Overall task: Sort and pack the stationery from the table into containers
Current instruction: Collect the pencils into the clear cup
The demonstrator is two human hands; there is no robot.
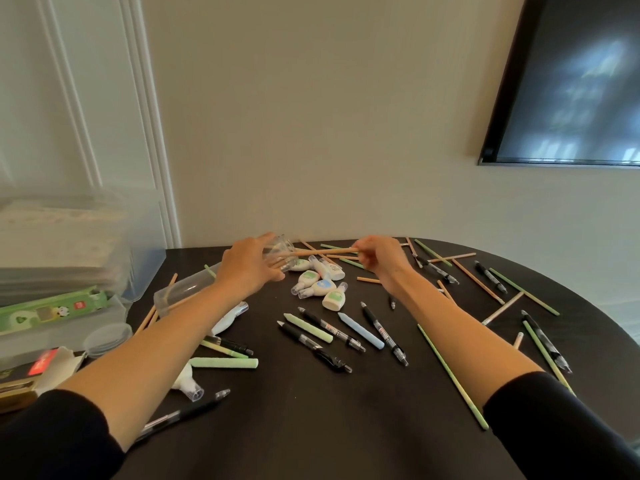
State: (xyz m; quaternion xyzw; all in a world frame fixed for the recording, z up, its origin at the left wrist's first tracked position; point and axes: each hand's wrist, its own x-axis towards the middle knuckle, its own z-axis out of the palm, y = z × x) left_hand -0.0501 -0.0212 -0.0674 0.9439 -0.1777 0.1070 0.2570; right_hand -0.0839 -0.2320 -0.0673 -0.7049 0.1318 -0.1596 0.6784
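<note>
Head view: tan pencil, thin bare wood, held level above the dark counter. Fingers of the right hand pinch its right end. Its left end sits inside the mouth of a clear cup, tipped sideways, which the left hand grips with curled fingers.

I logged the site as a room in a home, probably a living or dining room. Indicators were a white panelled door with moulded trim, a plain cream wall carrying a dark flat screen, and a dark round-edged table standing against that wall. Clear plastic storage boxes were stacked at the table's left end.
</note>
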